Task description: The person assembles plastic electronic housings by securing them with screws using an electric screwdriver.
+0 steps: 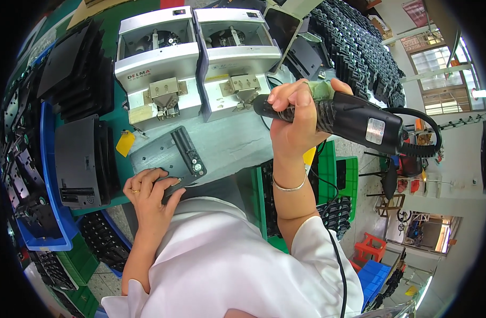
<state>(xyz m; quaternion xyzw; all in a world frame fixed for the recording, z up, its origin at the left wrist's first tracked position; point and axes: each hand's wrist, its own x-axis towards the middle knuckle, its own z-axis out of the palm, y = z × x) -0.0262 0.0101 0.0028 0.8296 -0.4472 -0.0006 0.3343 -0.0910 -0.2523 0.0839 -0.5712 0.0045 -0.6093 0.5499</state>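
Observation:
My right hand point(301, 114) is wrapped round a black electric screwdriver point(359, 119), held up above the right end of the bench. Its narrow nose points left and its thick end, with a white label and coiled cord, points right. A green wrap shows at a finger. My left hand point(150, 193) rests at the near edge of a dark grey plastic panel point(158, 158), fingers on it and thumb at the edge. A small shiny spot shows at the fingertips; I cannot make it out. The panel lies flat, with a raised black bar and round silvery parts at its right.
Two silver screw feeders point(161, 66) stand side by side behind the panel. Dark panels point(84, 159) are stacked left, beside a blue bin point(47, 241) of black parts. A yellow tag point(125, 143) lies nearby. Many black parts point(354, 47) fill the back right. Green crates point(349, 185) stand below right.

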